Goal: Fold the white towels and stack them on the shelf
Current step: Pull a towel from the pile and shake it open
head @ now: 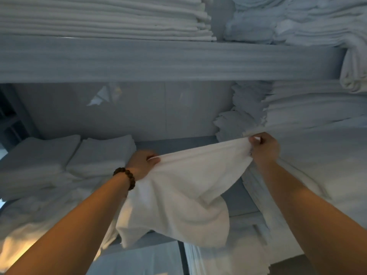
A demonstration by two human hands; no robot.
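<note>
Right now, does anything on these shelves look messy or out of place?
Yes. At the right end of the upper shelf, one towel droops over the front edge instead of lying flat. The pile beside it looks crumpled, unlike the neat stack on the left.

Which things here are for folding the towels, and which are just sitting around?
For the job:
- the towel, pinched by the left hand and the right hand
- the folded stacks on the shelf

Just there:
- the bead bracelet on the left wrist
- the pale patch on the back wall
- the cloth drooping at top right
</note>
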